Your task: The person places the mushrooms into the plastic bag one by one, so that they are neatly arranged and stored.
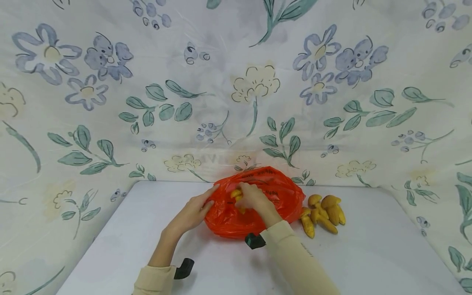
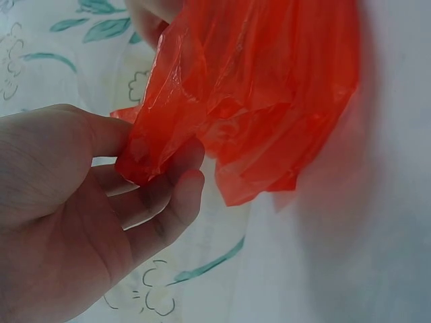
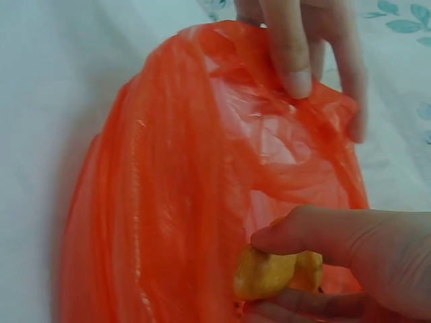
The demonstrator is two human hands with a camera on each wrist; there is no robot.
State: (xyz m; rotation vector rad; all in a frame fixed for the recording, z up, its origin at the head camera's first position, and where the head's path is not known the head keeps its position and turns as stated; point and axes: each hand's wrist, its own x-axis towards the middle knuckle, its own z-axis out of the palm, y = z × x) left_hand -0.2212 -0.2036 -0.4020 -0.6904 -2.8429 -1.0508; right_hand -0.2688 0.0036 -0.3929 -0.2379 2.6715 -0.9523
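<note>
A red plastic bag (image 1: pixel 287 198) with dark printing lies on the white table, its mouth towards the left. My left hand (image 1: pixel 189 213) pinches the bag's edge between thumb and fingers; in the left wrist view the thin red film (image 2: pixel 178 94) runs between them. With thumb and fingers, my right hand (image 1: pixel 254 197) grips a yellow mushroom (image 3: pixel 266 272) at the bag's opening. The right wrist view shows the left fingers on the rim above it. Part of the held mushroom is hidden by my right fingers.
Several yellow-brown mushrooms (image 1: pixel 332 209) lie in a loose cluster on the white table (image 1: pixel 368 246), just right of the bag. A floral-patterned cloth (image 1: pixel 221 102) hangs behind the table and along its sides. A dark camera mount sits at each wrist.
</note>
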